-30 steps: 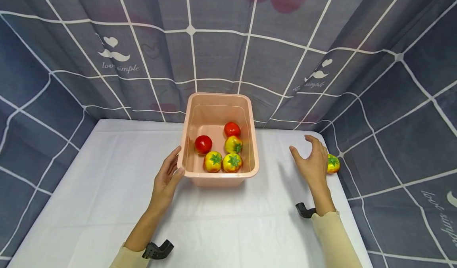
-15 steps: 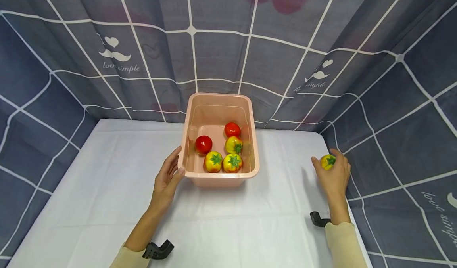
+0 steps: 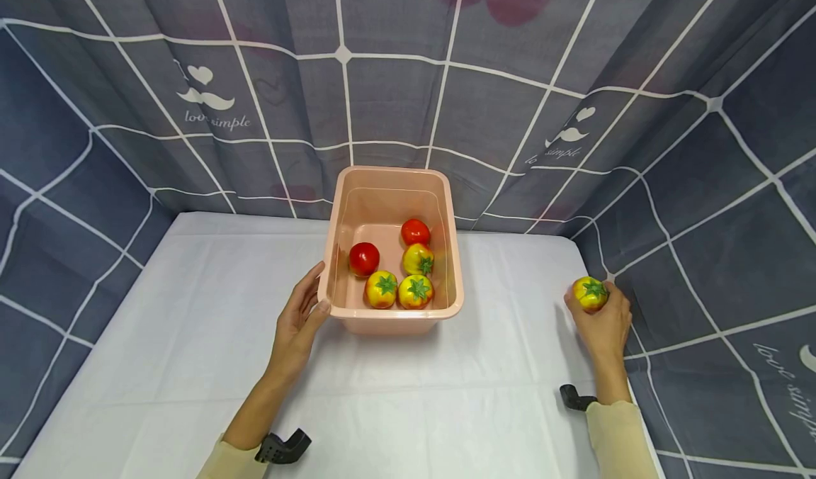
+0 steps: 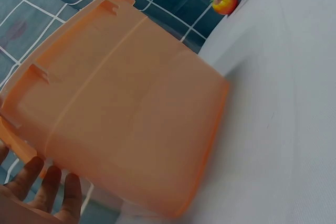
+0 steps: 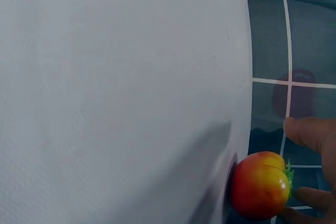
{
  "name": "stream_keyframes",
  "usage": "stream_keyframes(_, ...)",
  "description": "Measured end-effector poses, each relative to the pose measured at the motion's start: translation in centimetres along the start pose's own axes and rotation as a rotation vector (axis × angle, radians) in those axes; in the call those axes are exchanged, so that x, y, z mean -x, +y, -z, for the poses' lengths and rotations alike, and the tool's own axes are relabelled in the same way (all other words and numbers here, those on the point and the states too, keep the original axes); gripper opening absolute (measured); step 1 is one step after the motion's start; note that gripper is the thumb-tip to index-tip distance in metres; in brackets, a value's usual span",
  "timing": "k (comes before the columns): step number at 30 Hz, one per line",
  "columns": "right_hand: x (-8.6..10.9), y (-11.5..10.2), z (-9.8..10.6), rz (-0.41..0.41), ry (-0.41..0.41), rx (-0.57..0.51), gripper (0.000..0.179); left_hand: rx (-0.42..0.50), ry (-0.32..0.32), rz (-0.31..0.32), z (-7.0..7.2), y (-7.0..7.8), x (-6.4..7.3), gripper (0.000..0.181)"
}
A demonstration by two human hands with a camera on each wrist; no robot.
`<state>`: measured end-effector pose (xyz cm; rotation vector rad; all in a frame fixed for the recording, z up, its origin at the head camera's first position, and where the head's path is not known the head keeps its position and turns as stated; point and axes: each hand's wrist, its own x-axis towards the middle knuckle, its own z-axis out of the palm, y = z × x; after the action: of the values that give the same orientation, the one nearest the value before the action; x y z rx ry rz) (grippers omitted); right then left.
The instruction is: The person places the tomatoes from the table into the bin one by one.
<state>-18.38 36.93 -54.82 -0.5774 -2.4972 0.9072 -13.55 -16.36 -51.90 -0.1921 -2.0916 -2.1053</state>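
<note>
In the head view, a pink plastic bin (image 3: 392,324) stands at the middle of the table's far side. It holds two red tomatoes (image 3: 364,259) and several yellow-red ones with green leafy tops (image 3: 381,289). My left hand (image 3: 295,330) rests against the bin's left wall below the rim, its fingers (image 4: 50,187) fairly straight. Another yellow-red tomato (image 3: 589,294) lies at the table's right edge. Around its near side is my right hand (image 3: 602,323), thumb to the left and fingers to the right. The right wrist view shows the thumb (image 5: 310,129) apart from this tomato (image 5: 260,186).
A white cloth covers the table (image 3: 210,309). Dark grey checked curtains (image 3: 395,103) hang close behind it and along both sides. Each wrist carries a black mount (image 3: 283,447).
My right hand has moved right and towards me, from the left of the lone tomato to around its near side. That tomato, the bin and my left hand look unmoved.
</note>
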Motion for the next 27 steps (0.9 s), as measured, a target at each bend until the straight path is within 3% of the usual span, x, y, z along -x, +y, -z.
stream_keyframes(18,-0.9,1.0,-1.0,-0.060,0.023,-0.033,0.081,-0.004,0.006,0.003,-0.1,0.2,0.0,0.061)
stream_keyframes(27,-1.0,1.5,-1.4,-0.096,-0.025,0.003,0.082,-0.005,0.005,0.000,-0.1,0.1,0.0,0.062)
